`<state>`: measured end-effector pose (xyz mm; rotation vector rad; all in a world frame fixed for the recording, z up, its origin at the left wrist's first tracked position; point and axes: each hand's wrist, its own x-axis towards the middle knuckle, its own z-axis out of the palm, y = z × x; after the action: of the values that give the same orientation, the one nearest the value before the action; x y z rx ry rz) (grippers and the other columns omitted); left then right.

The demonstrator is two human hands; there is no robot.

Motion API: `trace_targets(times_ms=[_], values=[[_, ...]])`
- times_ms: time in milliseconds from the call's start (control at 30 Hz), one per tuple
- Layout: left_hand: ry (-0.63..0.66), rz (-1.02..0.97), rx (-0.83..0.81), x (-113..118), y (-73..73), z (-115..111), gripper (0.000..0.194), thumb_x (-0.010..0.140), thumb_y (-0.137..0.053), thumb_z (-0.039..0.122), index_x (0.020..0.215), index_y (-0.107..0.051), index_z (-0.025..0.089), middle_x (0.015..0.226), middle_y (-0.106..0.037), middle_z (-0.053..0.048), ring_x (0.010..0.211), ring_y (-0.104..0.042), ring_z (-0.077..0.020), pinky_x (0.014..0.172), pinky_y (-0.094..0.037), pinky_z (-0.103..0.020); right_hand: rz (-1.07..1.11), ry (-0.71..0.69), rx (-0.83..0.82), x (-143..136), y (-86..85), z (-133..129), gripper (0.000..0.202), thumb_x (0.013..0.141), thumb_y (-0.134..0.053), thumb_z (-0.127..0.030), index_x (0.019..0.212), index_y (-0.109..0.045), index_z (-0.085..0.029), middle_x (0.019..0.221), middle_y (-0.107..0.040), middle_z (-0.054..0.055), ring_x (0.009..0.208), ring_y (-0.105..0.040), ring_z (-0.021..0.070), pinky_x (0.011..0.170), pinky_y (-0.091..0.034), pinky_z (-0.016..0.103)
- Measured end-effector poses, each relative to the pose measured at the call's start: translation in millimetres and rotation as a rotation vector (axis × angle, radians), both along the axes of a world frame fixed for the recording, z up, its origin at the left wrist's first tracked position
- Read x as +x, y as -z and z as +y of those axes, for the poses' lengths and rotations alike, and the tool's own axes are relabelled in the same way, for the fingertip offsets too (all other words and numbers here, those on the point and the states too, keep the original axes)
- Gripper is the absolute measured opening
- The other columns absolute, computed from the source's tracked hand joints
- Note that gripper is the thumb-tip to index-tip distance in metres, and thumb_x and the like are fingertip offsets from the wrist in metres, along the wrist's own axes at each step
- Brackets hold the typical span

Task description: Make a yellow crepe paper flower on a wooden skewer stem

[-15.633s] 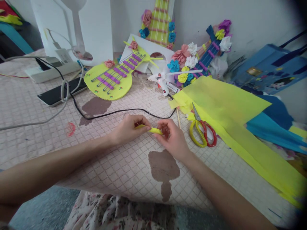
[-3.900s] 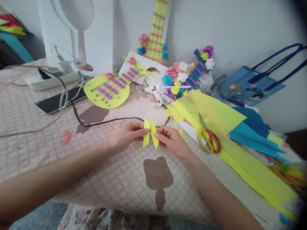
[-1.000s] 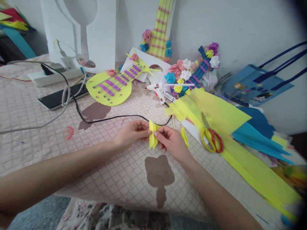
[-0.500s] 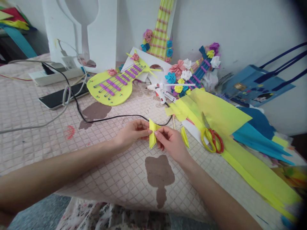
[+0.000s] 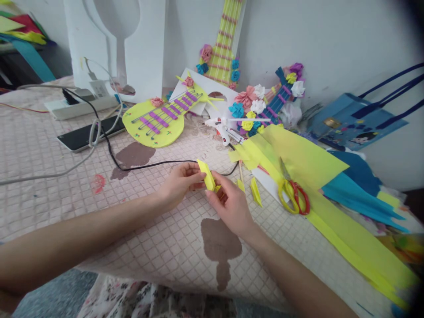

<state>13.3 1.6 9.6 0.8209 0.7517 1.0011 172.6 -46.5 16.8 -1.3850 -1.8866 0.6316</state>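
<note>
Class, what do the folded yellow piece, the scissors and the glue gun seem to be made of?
Folded yellow piece: probably matte paper or thin card, given its straight fold.
Scissors: grey, metal-looking blade; smooth yellow and red handles, likely plastic.
Glue gun: likely hard plastic; white, smooth, moulded-looking body.

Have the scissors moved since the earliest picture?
Yes, to the right: the scissors now lie farther right of the nearer brown patch than before.
</note>
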Motion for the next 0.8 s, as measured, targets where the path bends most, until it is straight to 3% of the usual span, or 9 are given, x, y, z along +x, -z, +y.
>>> trace_targets(times_ms=[167, 367, 467, 600, 800], values=[[0.029, -0.016, 0.007, -1, 0.8, 0, 0.023, 0.071, -0.073, 0.019, 0.087, -0.059, 0.011, 0.087, -0.066, -0.004, 0.075, -0.063, -0.013, 0.071, -0.051, -0.028, -0.152, -0.028, 0.109, -2, 6.4, 0, 0.044, 0.087, -0.047, -0.028, 0.131, -0.047, -0.021, 0.104, -0.062, 0.01, 0.069, -0.056, 0.0165, 0.072, -0.049, 0.035], [0.002, -0.036, -0.027, -1, -1.4, -1, 0.021, 0.073, -0.072, 0.019, 0.087, -0.06, 0.011, 0.085, -0.067, -0.004, 0.075, -0.064, -0.0132, 0.074, -0.051, -0.029, -0.069, -0.022, 0.057, -2, 7.3, 0, 0.052, 0.086, -0.052, -0.032, 0.136, -0.041, -0.023, 0.111, -0.061, 0.01, 0.068, -0.056, 0.0153, 0.067, -0.05, 0.033], [-0.022, -0.051, -0.041, 0, -1.6, -1, 0.02, 0.072, -0.073, 0.018, 0.086, -0.06, 0.011, 0.086, -0.067, -0.004, 0.077, -0.063, -0.0127, 0.076, -0.051, -0.029, -0.072, -0.028, 0.075, -3, 7.5, 0, 0.05, 0.084, -0.051, -0.025, 0.134, -0.045, -0.023, 0.115, -0.061, 0.01, 0.073, -0.058, 0.016, 0.073, -0.05, 0.033], [0.026, -0.074, -0.022, 0, 0.1, 0, 0.022, 0.072, -0.073, 0.018, 0.088, -0.061, 0.011, 0.089, -0.067, -0.005, 0.081, -0.064, -0.0143, 0.079, -0.05, -0.031, -0.045, 0.005, 0.11, -4, 9.0, 2, 0.046, 0.083, -0.049, -0.017, 0.128, -0.05, -0.021, 0.108, -0.063, 0.009, 0.079, -0.059, 0.0167, 0.076, -0.05, 0.033], [0.027, -0.066, -0.022, 0, 1.2, 1, 0.02, 0.073, -0.073, 0.018, 0.087, -0.062, 0.01, 0.087, -0.067, -0.005, 0.079, -0.064, -0.0147, 0.08, -0.05, -0.032, 0.051, 0.041, 0.102, -3, 12.2, 2, 0.042, 0.082, -0.054, -0.022, 0.124, -0.051, -0.023, 0.1, -0.064, 0.005, 0.066, -0.056, 0.0121, 0.068, -0.05, 0.029]])
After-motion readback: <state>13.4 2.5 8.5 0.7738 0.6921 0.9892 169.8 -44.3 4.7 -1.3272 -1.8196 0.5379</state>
